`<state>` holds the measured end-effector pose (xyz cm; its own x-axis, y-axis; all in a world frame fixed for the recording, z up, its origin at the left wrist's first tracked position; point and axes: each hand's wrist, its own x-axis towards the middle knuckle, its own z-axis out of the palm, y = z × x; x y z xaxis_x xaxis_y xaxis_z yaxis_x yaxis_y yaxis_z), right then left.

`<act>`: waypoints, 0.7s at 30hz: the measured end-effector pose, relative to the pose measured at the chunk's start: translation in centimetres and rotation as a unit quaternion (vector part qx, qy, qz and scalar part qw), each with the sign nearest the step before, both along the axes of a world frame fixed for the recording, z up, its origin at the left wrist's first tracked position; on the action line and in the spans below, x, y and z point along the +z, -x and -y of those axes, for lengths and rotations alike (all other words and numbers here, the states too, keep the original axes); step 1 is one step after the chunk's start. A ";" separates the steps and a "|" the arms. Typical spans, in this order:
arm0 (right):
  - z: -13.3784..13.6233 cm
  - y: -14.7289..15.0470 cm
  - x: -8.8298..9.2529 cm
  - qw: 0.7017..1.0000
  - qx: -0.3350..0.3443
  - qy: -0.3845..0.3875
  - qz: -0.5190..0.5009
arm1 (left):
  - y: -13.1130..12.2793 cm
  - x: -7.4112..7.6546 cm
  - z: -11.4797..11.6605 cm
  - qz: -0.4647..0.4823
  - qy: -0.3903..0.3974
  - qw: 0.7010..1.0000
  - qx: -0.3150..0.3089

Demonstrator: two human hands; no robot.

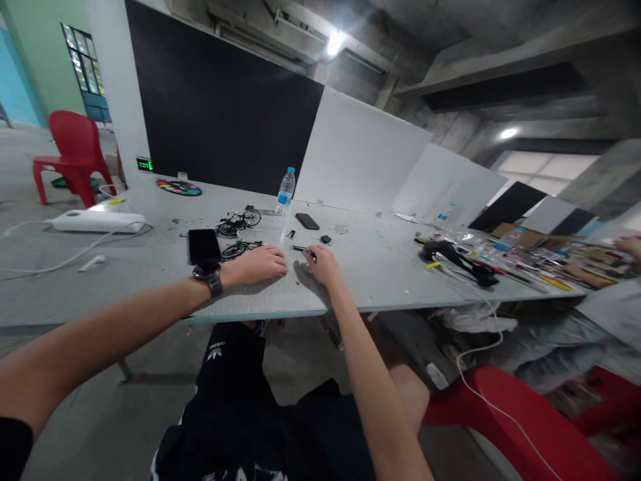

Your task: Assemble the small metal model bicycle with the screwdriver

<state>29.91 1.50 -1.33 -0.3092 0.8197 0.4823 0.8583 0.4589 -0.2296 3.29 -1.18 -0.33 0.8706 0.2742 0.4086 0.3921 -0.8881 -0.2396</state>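
My left hand (261, 264) lies on the grey table with its fingers extended, holding nothing that I can see. Just behind it is a small model bicycle with a green frame (241, 248), and a black model bicycle (239, 220) is farther back. The thumb and fingers of my right hand (324, 264) are pinched together at a thin dark-green piece (298, 248), too small to name exactly. A little black part (291, 234) and a small black block (326, 239) lie behind that hand.
A phone (203, 247) lies by my left wrist, another dark phone (307, 221) behind. A water bottle (286, 192) stands near the panels. At left are a white power strip (99, 221) and cables. Tools and a black strap-like object (459, 262) spread rightward, near another person's arm (587, 275).
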 end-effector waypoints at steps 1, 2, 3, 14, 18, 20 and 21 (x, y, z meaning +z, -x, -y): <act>0.0 0.0 0.0 1.000 0.001 0.002 0.001 | -0.2 -0.3 0.0 0.001 -0.008 1.000 -0.002; 0.0 0.0 -0.1 1.000 0.003 0.005 0.002 | -0.4 -0.5 0.0 0.001 -0.014 1.000 -0.001; -0.1 -0.1 -0.1 1.000 0.005 0.007 0.002 | -0.5 -0.6 0.0 0.000 -0.018 1.000 0.004; -0.3 -0.2 0.0 0.999 0.025 0.009 -0.031 | 1.7 2.4 0.7 0.101 0.053 0.990 0.088; -0.1 -0.1 0.0 0.999 0.028 0.026 -0.018 | 1.4 2.0 1.3 0.046 0.025 0.992 0.113; -0.1 0.0 0.0 0.999 0.024 0.029 -0.014 | 1.1 1.8 1.5 0.034 -0.016 0.994 0.102; -0.1 0.0 0.1 0.999 0.023 0.029 -0.012 | 1.0 1.6 1.6 0.032 -0.036 0.994 0.094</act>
<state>29.93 1.55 -1.27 -0.3363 0.8313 0.4426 0.8304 0.4834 -0.2770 2.25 -2.79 1.30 0.7778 0.3986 0.4860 0.5668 -0.7790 -0.2681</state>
